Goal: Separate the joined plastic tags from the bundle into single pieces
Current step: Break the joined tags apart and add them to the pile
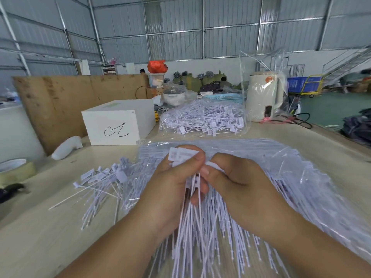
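A bundle of joined white plastic tags [197, 217] stands between the two hands at the near middle of the tabletop [40, 237], its flat label heads up at the fingertips and its long thin tails fanning down toward the camera. The left hand [174, 185] has its grip closed around the bundle just below the heads, fingers and thumb curled round it. The right hand [236, 183] pinches one white tag head at the top of the bundle between thumb and forefinger; motion blur makes it hard to say whether that piece is already free of the rest. Under the hands lies a clear plastic bag of tags [281, 167], spread wide across the tabletop. Just left of it rests a loose pile of single tags [100, 183], tails pointing down-left. Farther back sits a second filled bag [202, 119], with a white box [116, 121] bearing a black scribble to its left and a cream kettle [265, 95] inside clear wrapping to its right.
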`<state>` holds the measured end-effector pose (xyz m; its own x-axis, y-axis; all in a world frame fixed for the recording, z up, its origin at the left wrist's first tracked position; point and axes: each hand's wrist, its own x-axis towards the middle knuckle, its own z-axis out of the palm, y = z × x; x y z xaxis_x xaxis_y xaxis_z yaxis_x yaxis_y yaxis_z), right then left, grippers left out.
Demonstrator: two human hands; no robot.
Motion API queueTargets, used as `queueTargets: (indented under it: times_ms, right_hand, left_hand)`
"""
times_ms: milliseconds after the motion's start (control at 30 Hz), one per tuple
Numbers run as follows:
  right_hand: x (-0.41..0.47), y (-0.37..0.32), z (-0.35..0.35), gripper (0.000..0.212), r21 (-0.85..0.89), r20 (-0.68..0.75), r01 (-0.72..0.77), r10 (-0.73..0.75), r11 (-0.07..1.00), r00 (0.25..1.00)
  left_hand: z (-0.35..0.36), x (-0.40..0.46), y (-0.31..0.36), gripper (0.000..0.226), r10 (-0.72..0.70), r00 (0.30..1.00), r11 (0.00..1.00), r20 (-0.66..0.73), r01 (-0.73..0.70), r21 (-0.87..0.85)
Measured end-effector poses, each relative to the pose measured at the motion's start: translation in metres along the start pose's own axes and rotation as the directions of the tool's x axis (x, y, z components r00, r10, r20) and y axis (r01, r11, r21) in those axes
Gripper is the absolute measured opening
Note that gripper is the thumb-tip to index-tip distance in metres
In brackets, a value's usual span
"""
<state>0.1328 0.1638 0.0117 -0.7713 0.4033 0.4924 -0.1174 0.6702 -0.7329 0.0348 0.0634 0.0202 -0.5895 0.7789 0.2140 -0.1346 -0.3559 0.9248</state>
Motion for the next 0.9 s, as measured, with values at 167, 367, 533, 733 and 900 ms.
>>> queueTargets:
  times_ms: [167, 367, 533, 733, 900]
  right_hand:
    - [-0.002, -0.011, 0.013, 0.04, 0.049, -0.325, 0.079, -0.058, 0.996, 0.944]
    - [-0.001, -0.005, -0.003, 0.033, 0.25, -0.272, 0.149, -0.078, 0.957, 0.959]
    - [-0.001, 0.0, 0.009, 0.012, 0.059, -0.039, 0.001, 0.002, 0.998, 0.999]
    - [-0.003, 0.001, 0.01, 0.01, -0.043, 0.003, -0.013, 0.013, 0.999, 1.0]
    - [-0.004, 0.003, 0.02, 0.018, -0.031, -0.015, 0.007, -0.008, 0.999, 1.0]
  left_hand:
    - [0.002, -0.001, 0.005, 0.017, -0.134, 0.99, 0.958, -0.054, 0.115, -0.263]
    - [-0.01, 0.005, 0.005, 0.012, -0.228, 0.973, 0.966, -0.04, 0.221, -0.137]
    - [-0.004, 0.001, -0.005, 0.027, -0.251, 0.957, 0.967, 0.143, 0.253, 0.003]
    - [-0.005, -0.002, -0.002, 0.038, -0.343, 0.929, 0.936, 0.141, 0.351, -0.032]
    - [-0.008, -0.001, -0.001, 0.024, -0.302, 0.945, 0.953, 0.124, 0.303, 0.011]
